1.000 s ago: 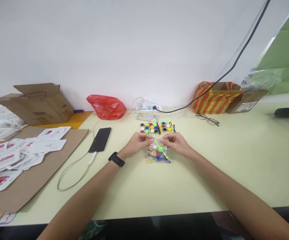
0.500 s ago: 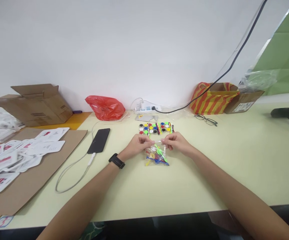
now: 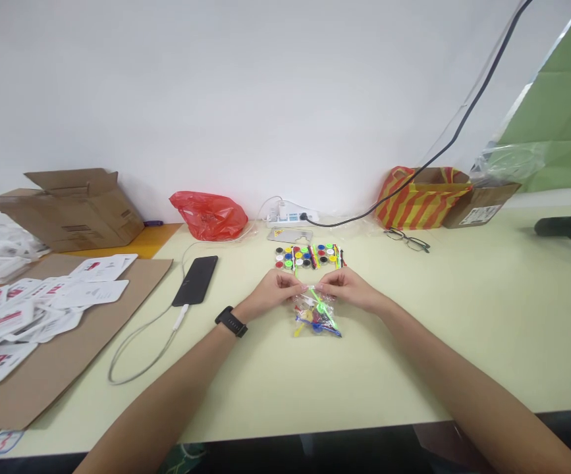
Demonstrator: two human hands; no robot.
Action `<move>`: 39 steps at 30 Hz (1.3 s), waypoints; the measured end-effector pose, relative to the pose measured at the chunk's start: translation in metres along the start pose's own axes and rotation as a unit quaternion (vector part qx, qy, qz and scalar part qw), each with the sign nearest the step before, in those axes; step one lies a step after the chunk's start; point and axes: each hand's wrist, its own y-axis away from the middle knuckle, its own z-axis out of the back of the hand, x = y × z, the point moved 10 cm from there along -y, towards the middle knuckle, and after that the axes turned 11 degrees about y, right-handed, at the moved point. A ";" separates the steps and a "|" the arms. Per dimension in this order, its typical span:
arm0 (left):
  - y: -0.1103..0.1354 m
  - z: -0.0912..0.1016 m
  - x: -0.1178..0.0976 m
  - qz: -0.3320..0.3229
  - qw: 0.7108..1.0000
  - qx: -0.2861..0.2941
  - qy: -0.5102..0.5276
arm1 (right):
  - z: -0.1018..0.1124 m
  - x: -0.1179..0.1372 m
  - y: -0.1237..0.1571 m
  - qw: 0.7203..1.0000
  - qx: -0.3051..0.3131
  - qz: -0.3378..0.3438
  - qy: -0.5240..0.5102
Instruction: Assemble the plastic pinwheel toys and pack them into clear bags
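Between my hands is a clear plastic bag (image 3: 317,315) with several small colored plastic pieces inside, among them green, blue, yellow and white ones. My left hand (image 3: 276,289), with a black watch on the wrist, pinches the bag's top edge on the left. On the right of the same edge, my right hand (image 3: 348,287) pinches it too, the two sets of fingertips close together. Just beyond my hands lie rows of round colored discs (image 3: 299,257) with thin colored strips among them.
A phone (image 3: 195,280) on a white cable lies left of my arm. White printed packets (image 3: 43,299) cover a cardboard sheet at far left. Along the wall stand a cardboard box (image 3: 82,217), red bag (image 3: 211,217), power strip (image 3: 288,214) and striped bag (image 3: 418,201); glasses (image 3: 408,239) lie nearby.
The bag has shifted slightly right and toward me. My fingertips have come closer together along its top edge, the right hand moving a little left.
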 end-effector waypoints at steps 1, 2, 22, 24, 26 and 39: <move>0.000 0.002 -0.002 -0.007 1.000 -0.006 -0.004 | 0.003 0.000 0.001 1.000 -0.004 0.000 0.004; 0.000 0.004 -0.004 -0.015 1.000 -0.014 -0.006 | 0.005 0.000 0.001 1.000 -0.007 0.000 0.006; 0.000 0.002 0.006 0.006 0.995 -0.095 0.003 | 0.103 -0.001 0.025 0.983 -0.148 0.015 0.109; -0.001 -0.001 0.009 0.007 0.996 -0.086 -0.003 | 0.149 -0.004 0.044 0.943 -0.267 0.006 0.199; -0.002 -0.004 0.010 0.004 0.997 -0.076 -0.015 | 0.188 0.000 0.069 0.874 -0.389 0.011 0.292; -0.003 0.006 0.015 -0.040 0.994 -0.090 -0.049 | 0.199 -0.074 0.071 0.711 -0.269 -0.287 0.583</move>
